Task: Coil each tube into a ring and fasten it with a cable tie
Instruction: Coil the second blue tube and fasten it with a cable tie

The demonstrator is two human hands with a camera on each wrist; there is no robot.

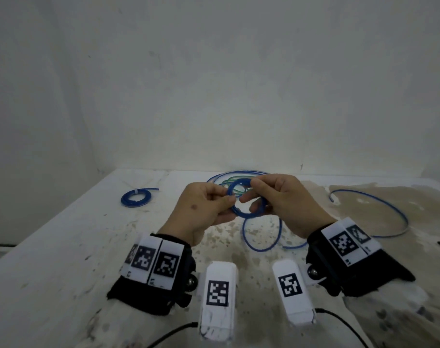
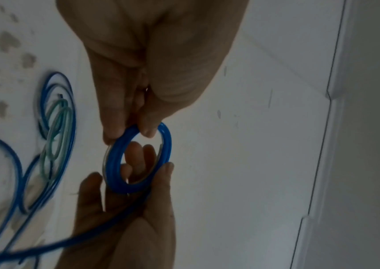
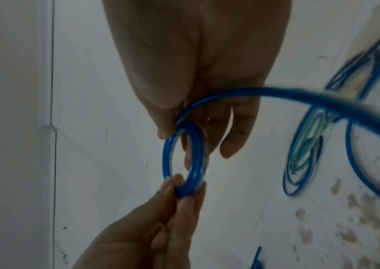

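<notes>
A bare, workshop-like work corner is shown rather than a furnished room: a stained white tabletop (image 1: 63, 247) is set against plain, scuffed white walls (image 1: 214, 84) that meet in a corner beyond the left hand (image 1: 204, 209). Loose lengths of blue tubing (image 1: 379, 204) are spread on the surface to the right of the right hand (image 1: 286, 202), and a tied blue coil (image 1: 136, 198) is laid well left of the left hand. Brownish blotches are seen on the table beneath both hands.

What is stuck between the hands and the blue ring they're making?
Nothing visible. The left hand and right hand both pinch the blue coil directly, bare fingers on tube, held above the table.
</notes>
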